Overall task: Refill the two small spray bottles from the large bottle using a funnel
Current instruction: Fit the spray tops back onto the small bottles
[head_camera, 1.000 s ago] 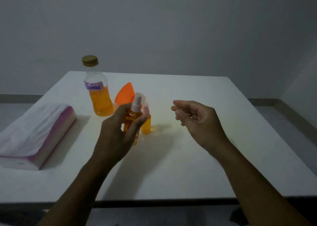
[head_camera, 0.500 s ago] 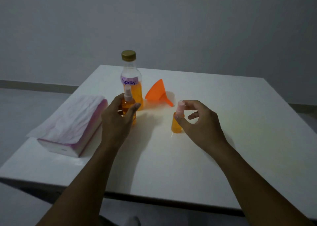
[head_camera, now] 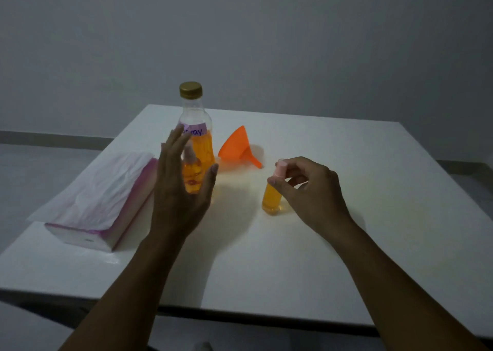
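The large bottle with a gold cap, a "Spray" label and orange liquid stands at the back of the white table. In front of it stands one small spray bottle of orange liquid. My left hand is spread open around that bottle, fingers apart and off it. A second small spray bottle stands to the right. My right hand pinches its pink spray top with thumb and fingers. The orange funnel lies on its side behind, between the bottles.
A pink-and-white pack of tissues lies at the table's left edge. A grey wall rises behind the table. The floor shows on both sides and below the near edge.
My left hand has let go of the first small bottle and opened its fingers. My right hand keeps hold of the second bottle's top.
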